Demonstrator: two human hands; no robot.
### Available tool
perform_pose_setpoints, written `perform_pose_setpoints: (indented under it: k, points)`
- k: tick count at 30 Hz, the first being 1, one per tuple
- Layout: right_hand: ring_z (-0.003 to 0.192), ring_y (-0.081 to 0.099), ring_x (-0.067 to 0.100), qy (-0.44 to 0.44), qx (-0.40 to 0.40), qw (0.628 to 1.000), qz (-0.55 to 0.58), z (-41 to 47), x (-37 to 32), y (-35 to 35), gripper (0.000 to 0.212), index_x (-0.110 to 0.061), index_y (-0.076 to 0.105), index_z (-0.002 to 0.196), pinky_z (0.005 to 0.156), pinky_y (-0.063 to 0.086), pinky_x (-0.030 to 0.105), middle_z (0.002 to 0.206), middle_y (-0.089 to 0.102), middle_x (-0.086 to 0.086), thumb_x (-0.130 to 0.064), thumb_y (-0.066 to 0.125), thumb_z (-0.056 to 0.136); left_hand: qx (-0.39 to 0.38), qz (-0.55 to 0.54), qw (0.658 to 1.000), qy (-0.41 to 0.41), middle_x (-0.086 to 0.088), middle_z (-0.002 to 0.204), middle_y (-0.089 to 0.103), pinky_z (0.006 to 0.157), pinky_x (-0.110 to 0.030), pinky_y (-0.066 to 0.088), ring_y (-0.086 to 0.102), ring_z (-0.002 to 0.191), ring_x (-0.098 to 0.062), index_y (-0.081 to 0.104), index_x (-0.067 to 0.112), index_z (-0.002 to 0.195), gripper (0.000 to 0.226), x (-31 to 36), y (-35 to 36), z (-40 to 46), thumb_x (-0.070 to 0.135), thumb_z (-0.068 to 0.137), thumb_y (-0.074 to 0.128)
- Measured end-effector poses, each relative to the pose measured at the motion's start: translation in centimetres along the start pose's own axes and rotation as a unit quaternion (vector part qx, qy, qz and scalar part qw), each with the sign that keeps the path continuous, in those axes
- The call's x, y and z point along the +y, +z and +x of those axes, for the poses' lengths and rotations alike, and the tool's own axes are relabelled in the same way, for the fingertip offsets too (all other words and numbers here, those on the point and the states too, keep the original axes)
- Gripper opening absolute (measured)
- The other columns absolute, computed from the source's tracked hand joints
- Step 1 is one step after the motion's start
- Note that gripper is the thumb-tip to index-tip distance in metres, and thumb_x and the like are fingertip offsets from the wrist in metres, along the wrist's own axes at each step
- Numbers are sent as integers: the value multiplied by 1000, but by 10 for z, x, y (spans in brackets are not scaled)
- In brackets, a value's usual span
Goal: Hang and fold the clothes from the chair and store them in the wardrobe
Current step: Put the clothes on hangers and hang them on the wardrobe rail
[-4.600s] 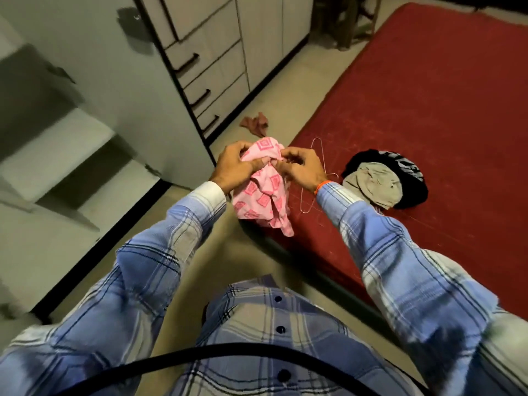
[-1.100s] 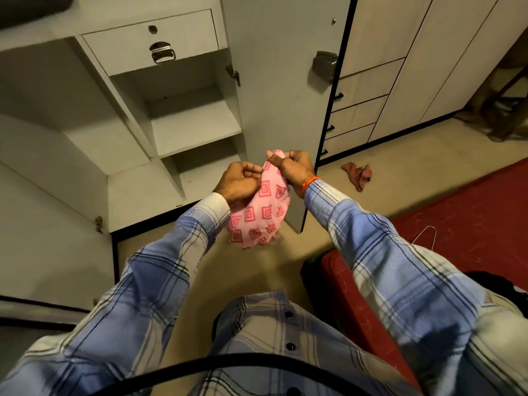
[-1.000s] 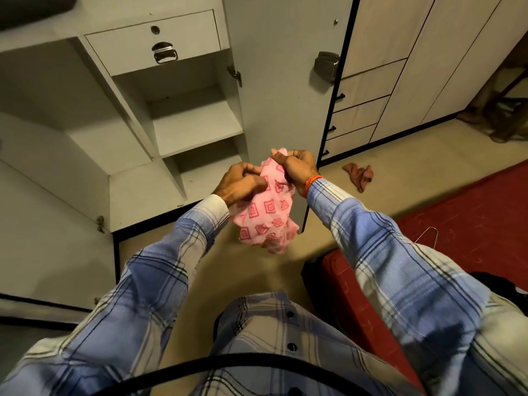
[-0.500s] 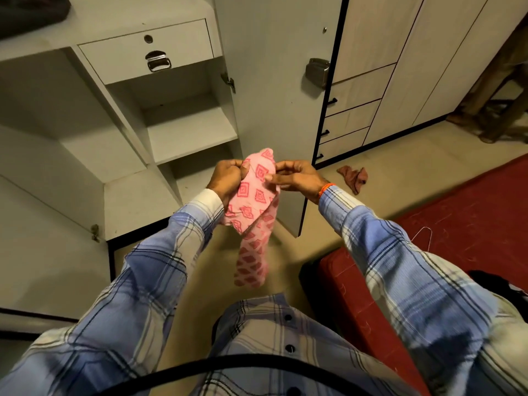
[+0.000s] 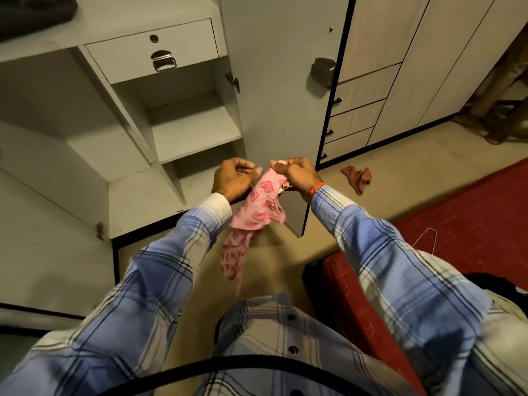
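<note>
A pink cloth [image 5: 258,210] with a red square pattern hangs between my two hands in front of the open wardrobe [image 5: 194,130]. My right hand [image 5: 297,174] pinches its top edge. My left hand [image 5: 233,178] has curled fingers at the cloth's left edge; its hold there is partly hidden. The lower part of the cloth dangles toward the floor. A thin wire hanger [image 5: 425,238] lies on the red bed [image 5: 471,218] at the right.
The wardrobe door [image 5: 277,81] stands open just behind my hands. A small drawer [image 5: 154,50] sits above the bare shelves. A reddish-brown rag [image 5: 357,177] lies on the floor. Dark clothing [image 5: 500,284] rests on the bed at the right edge.
I turned from the bed to face the open wardrobe. The bunched cloth has been shaken loose, so its lower part now hangs down, and my hands have drawn slightly apart.
</note>
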State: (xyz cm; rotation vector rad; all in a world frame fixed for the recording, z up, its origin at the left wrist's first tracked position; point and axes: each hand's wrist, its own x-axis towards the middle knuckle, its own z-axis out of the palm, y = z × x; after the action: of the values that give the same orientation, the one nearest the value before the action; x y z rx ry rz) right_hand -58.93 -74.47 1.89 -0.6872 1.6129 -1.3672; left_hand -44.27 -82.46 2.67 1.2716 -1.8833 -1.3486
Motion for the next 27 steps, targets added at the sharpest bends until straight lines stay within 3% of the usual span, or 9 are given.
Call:
perform_pose_setpoints:
  k: [3,6,9,13,17,19,21,24,27]
  points:
    - [53,60,13,12,12,1000,18,3,5,7,20,-3,67,73,56,49,23,61,66,3,-15,69,89,-88,-15,995,38,-7,96,71,84,-33,56,67,86,-19,68,10,97,29,-2,3,-12,23,76,83]
    - [61,62,19,19,20,999,25,1,6,13,21,5,70,87,58,50,25,75,68,13,-16,70,88,-100,8,994,34,-4,106,67,81,-30,57,65,89,-17,61,12,108,57,-4,3,-22,24,62,92]
    - [59,63,21,28,26,998,50,2,5,14,20,0,68,74,62,52,30,74,68,15,-17,74,85,-108,48,992,55,0,112,63,82,-29,56,63,95,-15,57,13,116,72,-3,5,-27,21,55,94]
    - [67,63,20,35,7,999,23,-3,-2,7,31,-6,66,70,68,52,30,76,67,12,-33,75,84,-103,57,992,54,-3,112,67,83,-38,58,68,94,-20,63,11,116,59,-1,4,-23,19,64,90]
    - [78,61,13,53,-32,998,-1,-11,-8,-4,46,-11,72,97,68,50,25,88,70,2,-54,70,81,-97,16,994,41,-13,106,71,92,-47,55,68,96,-28,69,4,111,39,-6,-1,-13,10,75,82]
    - [85,64,10,49,-62,997,2,-14,-9,-7,28,-20,68,93,74,48,27,89,70,-3,-46,71,84,-74,-35,996,20,-20,103,71,91,-53,54,68,92,-30,70,1,106,23,-5,0,-11,7,84,74]
    - [86,66,9,41,-87,995,-7,-18,-10,-9,21,-16,65,100,74,49,26,89,71,-3,-27,73,85,-46,-59,997,-9,-20,101,72,90,-56,53,69,92,-33,71,0,104,19,-4,2,-9,7,86,71]
    - [84,67,15,29,-104,994,-25,-22,-11,-6,48,0,57,124,75,56,28,93,70,4,-1,75,79,-22,-46,998,-34,-14,96,74,86,-52,57,71,91,-31,73,4,97,25,-3,5,-7,15,77,81]
    - [81,64,17,21,-97,993,-71,-26,-13,-1,49,2,55,126,75,54,30,89,67,3,14,66,79,-3,-31,999,-36,-6,90,75,81,-44,60,72,85,-25,74,13,88,27,-3,6,-9,25,68,88]
